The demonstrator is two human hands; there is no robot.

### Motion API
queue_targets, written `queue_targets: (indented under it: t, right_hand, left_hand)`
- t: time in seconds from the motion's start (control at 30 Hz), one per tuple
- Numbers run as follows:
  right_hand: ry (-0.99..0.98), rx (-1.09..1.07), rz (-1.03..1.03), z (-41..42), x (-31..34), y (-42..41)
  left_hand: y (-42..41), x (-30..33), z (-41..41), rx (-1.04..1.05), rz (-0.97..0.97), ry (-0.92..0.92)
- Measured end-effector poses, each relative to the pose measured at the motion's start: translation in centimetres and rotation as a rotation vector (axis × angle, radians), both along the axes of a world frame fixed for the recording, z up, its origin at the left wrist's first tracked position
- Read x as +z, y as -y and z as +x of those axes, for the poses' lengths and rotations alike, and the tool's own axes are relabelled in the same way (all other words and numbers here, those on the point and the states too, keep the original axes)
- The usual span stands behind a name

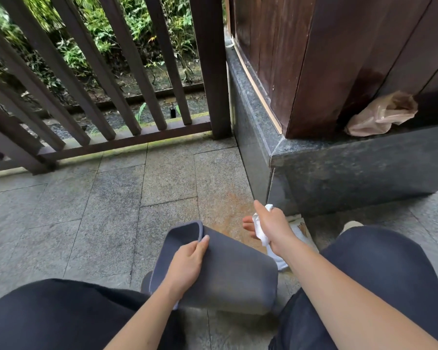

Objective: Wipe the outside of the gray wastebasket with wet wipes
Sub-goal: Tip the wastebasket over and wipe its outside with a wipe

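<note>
Head view. Dark trouser legs framed the bottom edge, 2 bare forearms extending between them. Left hand gripped the rim of the gray wastebasket, fingers curled over its edge; the soft-cornered, matte-walled wastebasket lay tipped on its side between the knees, its mouth facing away. Right hand, raised just right of the wastebasket and apart from it, clutched a crumpled white wet wipe. Speckled stone paving lay beneath. Dark wooden railing stood beyond; a crinkled translucent plastic bag rested on the polished granite ledge.
</note>
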State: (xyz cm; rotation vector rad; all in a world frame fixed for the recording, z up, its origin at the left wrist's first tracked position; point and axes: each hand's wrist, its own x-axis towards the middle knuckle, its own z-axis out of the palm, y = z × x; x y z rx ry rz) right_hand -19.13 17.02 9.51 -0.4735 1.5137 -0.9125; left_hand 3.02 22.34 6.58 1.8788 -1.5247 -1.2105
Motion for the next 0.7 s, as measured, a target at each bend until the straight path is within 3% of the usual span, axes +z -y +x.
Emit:
queue_targets:
  t: [0.17, 0.37, 0.5, 0.6, 0.7]
  right_hand:
    - [-0.259, 0.079, -0.12, 0.7, 0.0, -0.5]
    - [-0.298, 0.19, -0.118, 3.1, -2.3, 0.8]
    - [-0.371, 0.268, -0.107, 4.9, -4.0, 1.6]
    - [-0.41, 0.177, -0.187, 5.7, -4.7, 2.5]
    - [-0.345, 0.03, -0.246, 5.5, -4.8, 3.7]
  left_hand:
    - [0.0, 0.1, 1.2, -0.017, -0.005, 0.037]
    - [2.6, -0.2, 1.8, 0.021, 0.149, -0.102]
    - [4.1, -0.3, 0.9, -0.021, 0.045, 0.091]
    - [4.3, -1.3, 0.9, -0.065, -0.028, 0.15]
    - [4.4, -2.1, 1.4, 0.006, 0.033, 0.043]
